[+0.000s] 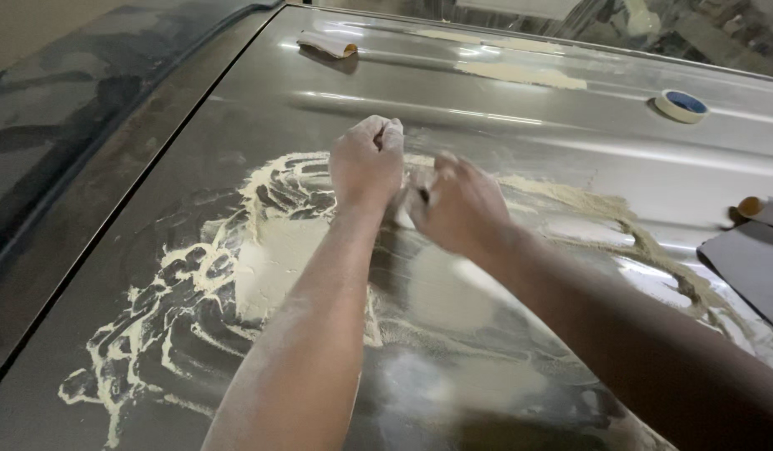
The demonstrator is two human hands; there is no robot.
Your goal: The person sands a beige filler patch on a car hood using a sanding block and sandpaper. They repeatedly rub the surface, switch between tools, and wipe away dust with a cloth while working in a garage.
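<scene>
Two bare hands are down on a grey metal car roof (520,125), close together near its middle. The left hand (367,163) is curled into a loose fist, knuckles up, and I cannot tell whether it grips anything. The right hand (457,205) is blurred; its fingers are bent around something small and pale at the fingertips, pressed to the panel, but what it is I cannot make out. The two hands nearly touch.

Around and below them lies one broad patch of pale sanding dust (269,259), smeared into ridges and streaks, with a thinner trail running off to the right.

I count one roll of masking tape (681,105) lying flat, well apart on the far right. One folded piece of sandpaper (326,43) sits at the far edge, upper left. One dark grey sheet (750,263) lies at the right edge, and just beyond it a small orange-tipped thing (750,206), partly cut off.

The roof's left edge (144,167) runs diagonally along a dark trim strip, well away from the hands. Bare metal stretches between the hands and the tape, and between the hands and the far edge.
</scene>
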